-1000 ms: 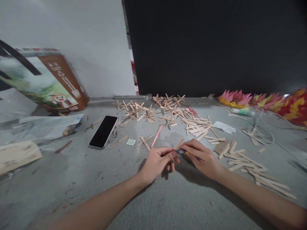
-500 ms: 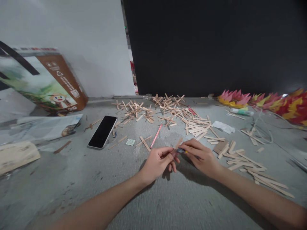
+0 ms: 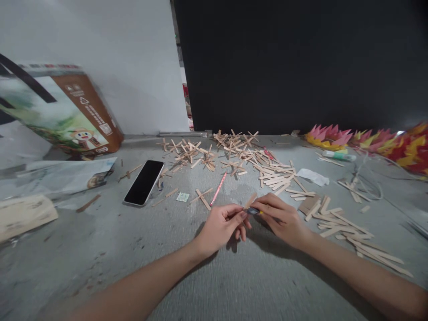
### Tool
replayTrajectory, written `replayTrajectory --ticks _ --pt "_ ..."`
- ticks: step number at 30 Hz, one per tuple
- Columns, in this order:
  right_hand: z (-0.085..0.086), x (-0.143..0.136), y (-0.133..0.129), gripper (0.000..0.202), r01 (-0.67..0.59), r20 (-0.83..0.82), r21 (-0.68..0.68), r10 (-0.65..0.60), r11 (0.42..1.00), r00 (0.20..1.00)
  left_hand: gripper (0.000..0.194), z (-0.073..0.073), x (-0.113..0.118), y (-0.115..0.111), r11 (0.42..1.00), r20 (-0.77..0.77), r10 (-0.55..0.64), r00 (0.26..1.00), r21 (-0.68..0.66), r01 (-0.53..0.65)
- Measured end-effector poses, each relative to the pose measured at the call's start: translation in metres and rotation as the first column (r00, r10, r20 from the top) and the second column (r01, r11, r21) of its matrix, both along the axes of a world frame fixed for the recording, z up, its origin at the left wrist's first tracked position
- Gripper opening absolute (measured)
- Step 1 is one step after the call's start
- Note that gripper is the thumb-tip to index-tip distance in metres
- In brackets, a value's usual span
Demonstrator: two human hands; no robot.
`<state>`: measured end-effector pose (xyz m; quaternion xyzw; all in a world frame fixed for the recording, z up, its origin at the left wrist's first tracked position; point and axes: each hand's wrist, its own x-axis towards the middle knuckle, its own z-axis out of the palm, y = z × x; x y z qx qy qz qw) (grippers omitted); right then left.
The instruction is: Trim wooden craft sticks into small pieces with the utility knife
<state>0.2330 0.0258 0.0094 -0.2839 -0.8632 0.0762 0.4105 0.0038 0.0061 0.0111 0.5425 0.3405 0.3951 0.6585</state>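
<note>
My left hand [image 3: 217, 228] is closed, pinching a wooden craft stick [image 3: 250, 199] between thumb and fingers just above the table. One end of the stick points up and away, past the fingertips. Closed too, my right hand [image 3: 282, 219] grips a small dark flat tool with a yellow spot [image 3: 253, 210], held against or very near the stick. My fingers cover most of the tool, so its exact kind is unclear. Beyond the left hand lie a crossed pair of sticks [image 3: 203, 199] and a pink patterned pencil-like rod [image 3: 219, 189].
Loose craft sticks [image 3: 344, 227] spread to the right of my right hand. Star-shaped stick bundles [image 3: 190, 152] lie at the back. A phone [image 3: 144, 183] and a printed bag [image 3: 80, 113] are on the left. Pink and yellow paper shapes [image 3: 329, 137] and a glue stick [image 3: 339, 155] sit at right.
The view has shifted very slightly. Both hands keep the same grip, with the stick and the dark tool in nearly the same place.
</note>
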Motion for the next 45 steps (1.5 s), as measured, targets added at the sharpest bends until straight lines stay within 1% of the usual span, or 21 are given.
replayTrajectory --ticks 6,12,16,24,30,32,38,45 --pt "0.0013 -0.0007 -0.0005 0.033 -0.011 0.003 -0.018 0.011 1.000 1.000 0.044 -0.0031 -0.0008 0.0019 1.000 -0.009 -0.009 1.000 0.010 0.009" --pt "0.0043 -0.0027 -0.0004 0.032 -0.053 0.016 -0.059 0.054 0.997 0.998 0.046 -0.0007 -0.0032 0.0009 0.999 -0.075 -0.020 0.997 0.036 0.022" --pt "0.0032 -0.0027 0.0001 0.033 -0.044 0.025 -0.051 0.046 0.998 0.999 0.046 -0.0010 -0.0038 0.0009 0.999 -0.113 -0.023 0.993 0.040 0.028" --pt "-0.0011 0.0013 0.0025 0.032 -0.035 0.008 -0.080 0.036 0.996 0.999 0.050 0.0008 -0.0031 -0.0001 0.998 -0.103 0.014 0.995 0.064 -0.007" --pt "-0.0006 0.0003 0.0025 0.036 -0.093 -0.001 -0.090 0.093 0.992 0.996 0.049 -0.0013 -0.0040 -0.0022 0.993 -0.187 0.001 0.982 0.114 0.021" --pt "-0.0008 0.0004 0.0024 0.037 -0.099 0.001 -0.097 0.100 0.990 0.995 0.049 -0.0027 -0.0044 -0.0019 0.992 -0.193 0.002 0.981 0.126 0.022" --pt "-0.0019 0.0020 0.0034 0.036 -0.086 -0.001 -0.090 0.087 0.992 0.996 0.050 -0.0031 -0.0052 -0.0029 0.986 -0.178 0.052 0.983 0.166 -0.022" --pt "0.0015 -0.0015 0.0007 0.034 -0.085 0.022 -0.088 0.087 0.992 0.996 0.052 0.0019 -0.0051 -0.0050 0.982 -0.259 0.064 0.964 0.191 -0.014"
